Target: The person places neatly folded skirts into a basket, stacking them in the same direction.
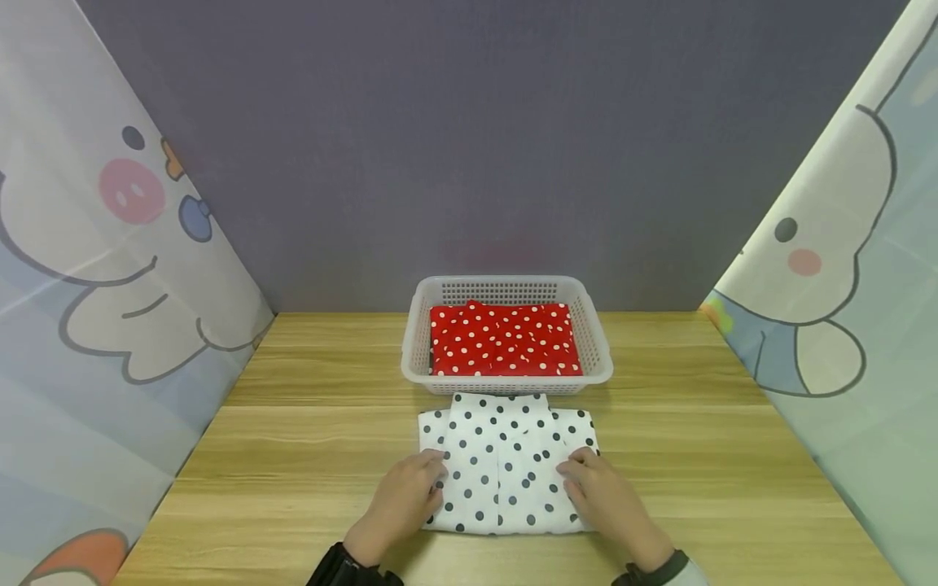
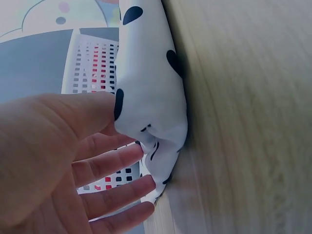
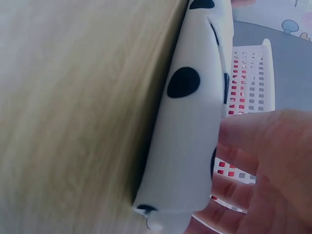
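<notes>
A folded white cloth with black polka dots (image 1: 506, 468) lies flat on the table, a narrower panel on top reaching past its far edge. My left hand (image 1: 407, 495) holds its left side. In the left wrist view the thumb lies on top and the fingers (image 2: 114, 161) meet the side edge, where the fabric dents inward. On the right side, my right hand (image 1: 607, 496) holds the cloth, with the thumb on top and the other fingers along the edge, partly hidden behind the cloth in the right wrist view.
Just beyond the cloth stands a white perforated plastic basket (image 1: 597, 350). Inside it lies a folded red cloth with white dots (image 1: 506, 340). A grey panel (image 1: 484, 146) rises behind the wooden table (image 1: 293, 423), and cartoon-printed sheets (image 1: 66, 391) hang at both sides.
</notes>
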The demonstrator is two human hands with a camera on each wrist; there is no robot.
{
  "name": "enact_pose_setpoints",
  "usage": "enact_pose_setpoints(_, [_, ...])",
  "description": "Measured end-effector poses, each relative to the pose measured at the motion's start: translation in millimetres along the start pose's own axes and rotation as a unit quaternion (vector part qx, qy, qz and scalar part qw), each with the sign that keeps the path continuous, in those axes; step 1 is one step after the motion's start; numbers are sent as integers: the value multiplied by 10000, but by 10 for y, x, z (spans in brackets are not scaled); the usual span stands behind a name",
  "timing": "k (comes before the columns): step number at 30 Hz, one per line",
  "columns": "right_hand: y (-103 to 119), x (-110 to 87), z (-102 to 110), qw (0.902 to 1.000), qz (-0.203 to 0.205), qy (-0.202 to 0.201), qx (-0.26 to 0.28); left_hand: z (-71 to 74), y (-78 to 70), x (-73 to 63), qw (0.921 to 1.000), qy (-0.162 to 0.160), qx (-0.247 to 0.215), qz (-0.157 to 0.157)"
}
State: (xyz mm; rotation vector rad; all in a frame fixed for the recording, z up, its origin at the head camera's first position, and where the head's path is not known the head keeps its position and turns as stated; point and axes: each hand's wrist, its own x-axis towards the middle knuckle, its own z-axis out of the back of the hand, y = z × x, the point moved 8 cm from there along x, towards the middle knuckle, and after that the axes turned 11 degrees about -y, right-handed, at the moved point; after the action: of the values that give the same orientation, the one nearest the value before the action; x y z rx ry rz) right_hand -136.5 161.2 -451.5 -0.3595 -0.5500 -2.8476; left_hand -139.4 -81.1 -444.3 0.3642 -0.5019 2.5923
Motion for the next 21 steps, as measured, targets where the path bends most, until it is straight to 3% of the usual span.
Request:
enact_pose_setpoints(10, [-19,9,2,9996,-226,26,137,11,-4,45,9994,-260,112,203])
enact_pose_setpoints(17, [-24,48,39,9968,-676,88,408,13,34,118,9951,-378,0,911])
enact_pose_setpoints(21, [-83,84,61,9933,-1118,26,303,30,75,145,9891,-483,90,1385])
